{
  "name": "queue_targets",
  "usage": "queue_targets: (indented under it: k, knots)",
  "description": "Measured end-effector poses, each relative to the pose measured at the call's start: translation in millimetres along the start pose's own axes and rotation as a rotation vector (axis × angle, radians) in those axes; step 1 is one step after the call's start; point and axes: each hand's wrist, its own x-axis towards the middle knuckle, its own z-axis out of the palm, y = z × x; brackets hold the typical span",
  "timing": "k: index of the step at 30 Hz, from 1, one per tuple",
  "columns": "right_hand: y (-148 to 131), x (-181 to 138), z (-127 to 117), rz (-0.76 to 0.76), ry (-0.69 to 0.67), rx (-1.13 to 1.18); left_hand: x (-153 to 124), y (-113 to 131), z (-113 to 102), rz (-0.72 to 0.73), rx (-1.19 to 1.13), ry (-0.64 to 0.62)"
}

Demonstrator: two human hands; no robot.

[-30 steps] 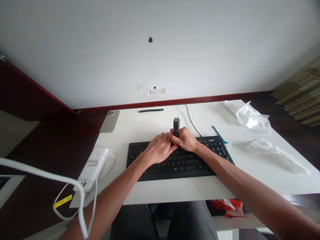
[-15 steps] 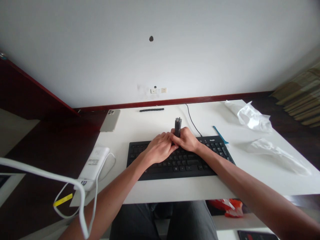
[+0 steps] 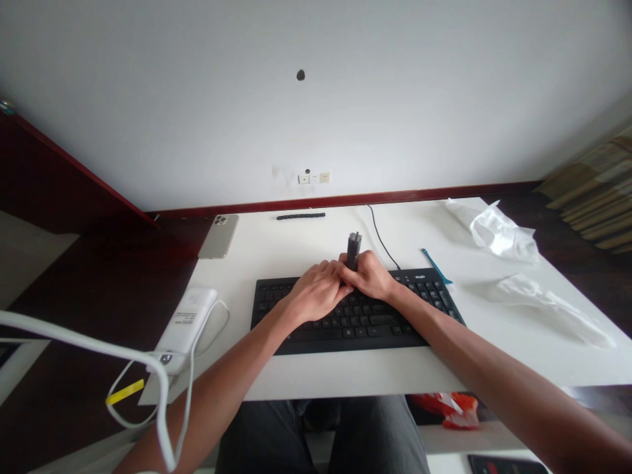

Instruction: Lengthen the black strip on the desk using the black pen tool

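Over the middle of the black keyboard, my two hands meet. My right hand is closed round a dark, stick-like tool. The tool's upper end, with a small prong and paler parts, points up out of the grip; its lower end is hidden. My left hand lies against the right one with curled fingers. What those left fingers hold is covered from view. To the right, a slim teal tool rests against the keyboard's far corner.
A phone and a white power strip with cables lie at left. Near the wall sits a row of small black pieces. A black cable runs behind the keyboard. Crumpled white plastic lies right on the white desk.
The view has shifted very slightly. Both hands stay joined over the keyboard, and the dark tool's top leans a touch further right.
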Motion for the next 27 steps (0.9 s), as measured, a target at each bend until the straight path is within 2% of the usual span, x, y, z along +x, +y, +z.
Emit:
queue_targets:
  k: [9,14,27]
  knots:
    - [2.4,-2.2,3.9,-0.097,-0.001,-0.13,4.9,6.7,-0.1,-0.068,0.027,-0.032]
    - [2.2,-2.2,4.7,-0.106,0.004,-0.17,6.3,8.4,0.7,-0.021,0.065,-0.026]
    - [0.9,-4.2,4.7,-0.105,0.023,-0.085,5.4,11.8,4.0,-0.07,0.053,0.0]
